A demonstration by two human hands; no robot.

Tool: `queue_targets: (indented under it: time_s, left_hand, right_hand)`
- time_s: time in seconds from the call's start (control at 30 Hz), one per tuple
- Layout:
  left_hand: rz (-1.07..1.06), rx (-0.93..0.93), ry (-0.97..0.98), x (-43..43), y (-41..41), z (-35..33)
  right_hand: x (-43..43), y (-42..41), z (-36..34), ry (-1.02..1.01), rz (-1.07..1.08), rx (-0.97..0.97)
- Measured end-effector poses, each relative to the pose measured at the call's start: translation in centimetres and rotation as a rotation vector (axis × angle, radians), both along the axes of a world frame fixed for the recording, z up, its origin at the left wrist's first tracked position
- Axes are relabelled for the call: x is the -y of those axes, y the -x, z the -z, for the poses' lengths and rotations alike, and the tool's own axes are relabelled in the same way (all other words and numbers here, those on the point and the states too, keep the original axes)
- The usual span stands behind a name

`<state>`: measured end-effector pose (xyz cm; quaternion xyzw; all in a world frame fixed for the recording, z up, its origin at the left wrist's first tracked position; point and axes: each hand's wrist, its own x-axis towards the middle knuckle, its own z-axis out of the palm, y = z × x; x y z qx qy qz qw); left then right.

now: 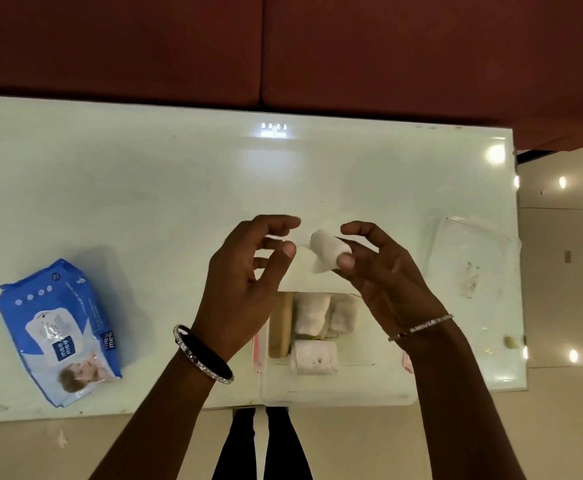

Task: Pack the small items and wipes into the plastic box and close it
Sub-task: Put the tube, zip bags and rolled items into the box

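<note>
A clear plastic box (362, 379) with pink clasps sits open at the table's near edge. Inside lie three rolled white wipes (312, 315) and a tan bar (280, 323). My right hand (383, 271) hovers above the box and pinches a rolled white wipe (328, 249) between thumb and fingers. My left hand (248, 282) is beside it, fingers spread and curled, holding nothing. A blue pack of baby wipes (59, 329) lies flat at the left of the table. The box's clear lid (473, 261) rests at the right.
The pale green glass table (144, 188) ends close at the right, beyond the lid. A small yellowish scrap (511, 342) lies near the right edge. A dark red sofa (283, 46) runs behind the table. My legs show below the near edge.
</note>
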<state>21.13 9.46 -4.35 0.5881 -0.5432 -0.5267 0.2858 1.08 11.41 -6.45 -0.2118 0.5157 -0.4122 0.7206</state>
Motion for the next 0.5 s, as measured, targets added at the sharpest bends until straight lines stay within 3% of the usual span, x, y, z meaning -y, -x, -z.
queue_targets:
  time_s: [0.13,0.33,0.5]
  left_hand:
    - [0.191,0.042,0.075,0.1,-1.0,-2.3]
    - [0.412,0.091,0.09,0.0,-3.9,-5.8]
    - [0.277,0.085,0.195,-0.7,-5.7,-7.7]
  right_hand:
    - [-0.9,-1.2,-1.8,0.064,-0.068,0.299]
    - [-0.5,-3.5,-4.7,0.125,-0.182,0.522]
    - [-0.3,-5.7,-5.9,0.114,-0.197,0.484]
